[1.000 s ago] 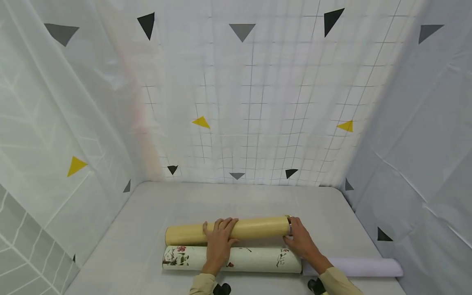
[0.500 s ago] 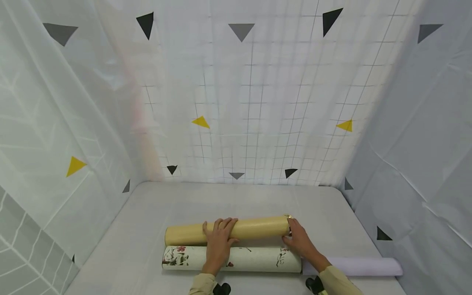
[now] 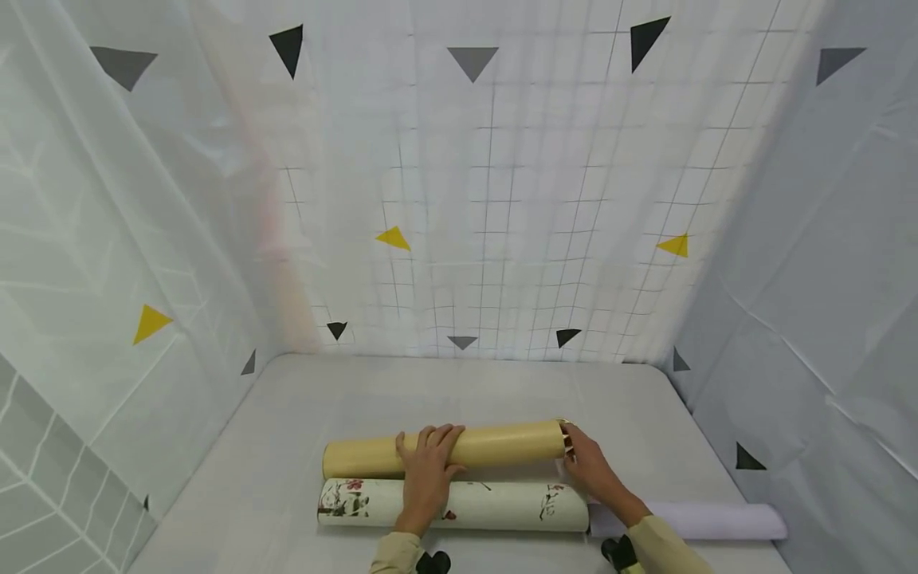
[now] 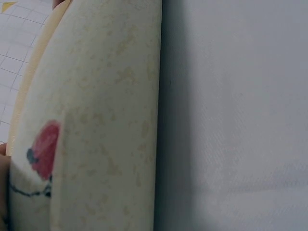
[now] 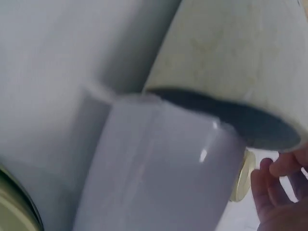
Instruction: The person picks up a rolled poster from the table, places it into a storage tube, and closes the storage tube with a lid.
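A yellow cylindrical tube (image 3: 502, 443) lies across the table, gripped near its middle by my left hand (image 3: 428, 470), fingers over the top and thumb on the near side. At its right end, my right hand (image 3: 591, 470) has curled fingers on a shiny gold-coloured lid (image 3: 566, 423), mostly hidden in the head view. Just in front lies a pale floral tube (image 3: 516, 506), beneath my left wrist. A lavender-white roll (image 3: 706, 520) stretches rightward from it. In the right wrist view, the end of this roll (image 5: 163, 173) meets the floral tube's open mouth (image 5: 226, 113).
Behind the white table (image 3: 459, 391) hangs a white sheet (image 3: 459, 199) with grid lines and coloured triangles; plastic sheets border both sides. A round gold-rimmed thing (image 5: 17, 207) shows at the lower left of the right wrist view. The roll reaches the table's right edge.
My right hand has shifted slightly right and its fingers have changed position at the yellow tube's end, showing more gold there. My left hand and the tubes look unmoved.
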A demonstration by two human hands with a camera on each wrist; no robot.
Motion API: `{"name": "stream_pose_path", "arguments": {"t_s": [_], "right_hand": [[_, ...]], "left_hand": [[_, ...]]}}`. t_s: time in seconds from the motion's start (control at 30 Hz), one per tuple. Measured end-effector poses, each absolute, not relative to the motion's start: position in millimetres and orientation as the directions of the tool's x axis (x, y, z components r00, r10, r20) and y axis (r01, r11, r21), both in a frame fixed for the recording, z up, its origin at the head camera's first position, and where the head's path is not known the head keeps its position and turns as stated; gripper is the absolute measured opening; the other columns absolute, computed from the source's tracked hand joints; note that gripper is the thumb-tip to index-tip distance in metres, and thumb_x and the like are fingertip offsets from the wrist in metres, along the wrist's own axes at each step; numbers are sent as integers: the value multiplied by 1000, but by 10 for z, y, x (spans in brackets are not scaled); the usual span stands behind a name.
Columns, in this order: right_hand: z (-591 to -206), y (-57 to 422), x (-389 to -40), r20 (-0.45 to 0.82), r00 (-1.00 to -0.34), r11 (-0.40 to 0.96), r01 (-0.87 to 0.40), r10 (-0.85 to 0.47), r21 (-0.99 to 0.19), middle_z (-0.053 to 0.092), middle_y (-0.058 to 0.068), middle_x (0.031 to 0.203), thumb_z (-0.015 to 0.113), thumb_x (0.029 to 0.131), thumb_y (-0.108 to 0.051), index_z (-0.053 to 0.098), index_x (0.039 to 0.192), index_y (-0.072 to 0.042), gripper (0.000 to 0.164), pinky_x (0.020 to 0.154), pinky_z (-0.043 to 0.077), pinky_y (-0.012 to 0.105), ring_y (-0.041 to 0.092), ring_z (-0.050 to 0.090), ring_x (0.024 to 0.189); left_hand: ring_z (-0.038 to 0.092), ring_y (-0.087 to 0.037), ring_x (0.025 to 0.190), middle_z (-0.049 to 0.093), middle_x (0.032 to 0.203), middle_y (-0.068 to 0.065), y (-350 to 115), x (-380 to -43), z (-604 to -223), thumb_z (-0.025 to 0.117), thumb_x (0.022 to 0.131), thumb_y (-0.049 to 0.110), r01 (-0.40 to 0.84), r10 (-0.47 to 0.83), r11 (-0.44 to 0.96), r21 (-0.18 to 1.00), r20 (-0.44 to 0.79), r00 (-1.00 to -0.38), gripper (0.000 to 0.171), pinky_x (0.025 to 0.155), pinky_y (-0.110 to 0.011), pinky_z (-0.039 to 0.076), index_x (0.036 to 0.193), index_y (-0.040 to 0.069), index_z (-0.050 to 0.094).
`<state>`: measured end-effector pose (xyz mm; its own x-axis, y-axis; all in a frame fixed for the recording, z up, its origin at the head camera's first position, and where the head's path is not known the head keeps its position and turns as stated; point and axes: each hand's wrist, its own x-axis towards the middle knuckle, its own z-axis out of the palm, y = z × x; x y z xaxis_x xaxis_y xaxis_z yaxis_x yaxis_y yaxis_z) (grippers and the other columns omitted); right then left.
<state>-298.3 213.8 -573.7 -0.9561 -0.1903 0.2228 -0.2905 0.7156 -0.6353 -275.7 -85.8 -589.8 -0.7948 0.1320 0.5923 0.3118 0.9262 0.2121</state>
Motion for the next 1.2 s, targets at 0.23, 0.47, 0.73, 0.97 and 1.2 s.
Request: {"name": "stream_pose_path", "arguments": {"t_s": [0.23,0.47,0.73,0.97,1.2], "right_hand": [[-5755,2261,-3055,212,-967,829,-232,-141,-508,58,25,129,56,90,9,55,133,7,43,90,52,55,42,57,114],[-5844,2340,-3072,203,-957,904,-267,-208,-335,49,32,149,70,90,-8,53,141,7,56,95,48,72,60,49,130],[-5802,2297,-3106,72,-973,929,-232,-221,-287,50,31,149,67,92,-10,58,138,4,49,101,48,69,58,49,131],[-5725,2235,-3080,115,-980,956,-183,-160,-230,62,25,134,70,92,-12,68,118,3,29,93,55,62,49,59,121],[-5741,2225,-3057,118,-988,939,-135,-102,-316,67,13,96,76,90,-14,58,105,2,28,66,57,47,31,69,84]], "left_hand": [[62,-25,122,70,130,5,-843,-2739,-5888,89,68,39,306,128,926,223,577,-806,73,107,-79,33,136,30,64],[60,-23,127,68,134,8,-844,-2716,-5879,86,71,41,275,123,932,236,509,-852,74,111,-78,30,140,33,61],[60,-23,125,69,133,9,-864,-2744,-5856,86,71,42,281,135,937,209,523,-841,73,109,-78,32,139,32,62],[61,-25,123,69,131,7,-872,-2741,-5852,88,69,41,281,131,936,212,533,-836,73,108,-79,33,137,31,63],[61,-23,122,70,130,9,-857,-2735,-5854,88,68,42,280,139,942,187,543,-828,74,107,-78,35,136,32,64]]}}
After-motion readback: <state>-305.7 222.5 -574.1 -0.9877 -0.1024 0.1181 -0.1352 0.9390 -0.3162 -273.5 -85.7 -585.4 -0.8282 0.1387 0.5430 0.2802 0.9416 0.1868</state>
